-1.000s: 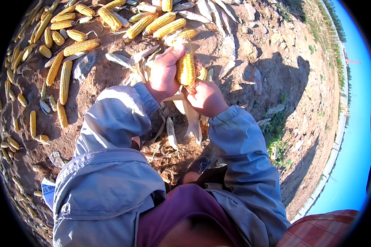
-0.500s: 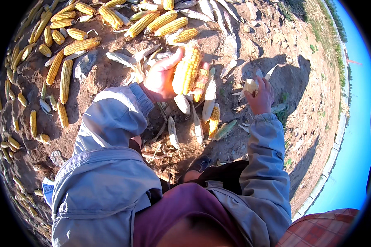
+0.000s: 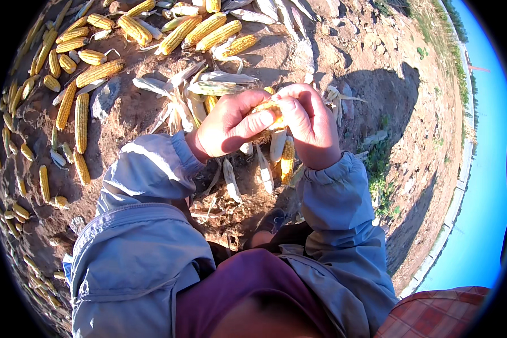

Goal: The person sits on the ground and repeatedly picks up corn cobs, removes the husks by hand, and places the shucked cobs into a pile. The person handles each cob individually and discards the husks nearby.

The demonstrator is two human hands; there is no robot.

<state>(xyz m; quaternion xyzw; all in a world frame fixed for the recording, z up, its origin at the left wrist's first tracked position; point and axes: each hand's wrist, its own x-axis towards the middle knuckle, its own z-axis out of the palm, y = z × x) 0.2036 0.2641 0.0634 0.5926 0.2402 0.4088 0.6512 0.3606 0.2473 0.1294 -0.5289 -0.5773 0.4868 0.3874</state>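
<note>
My left hand [image 3: 231,124] is wrapped round a yellow corn cob [image 3: 274,111], most of which the fingers hide. My right hand [image 3: 311,124] meets it from the other side, its thumb and fingers closed on the cob's end. Whether a strip of husk is pinched there too, I cannot make out. Just below the hands, unhusked ears and another yellow corn cob [image 3: 287,161] lie on the soil. Pale dry husks [image 3: 180,96] spread out beyond my left hand, and a loose husk [image 3: 337,100] lies just past my right hand.
Many husked cobs [image 3: 81,123] are strewn over the dirt on the left, with more cobs [image 3: 205,29] piled at the far side. A grey stone [image 3: 105,98] sits among them. Low green weeds [image 3: 380,180] grow to the right, and my shoe [image 3: 271,221] stands below the hands.
My right hand has let go of the husk at the right and come left to the cob. The cob in my left hand has turned, its end now between both hands.
</note>
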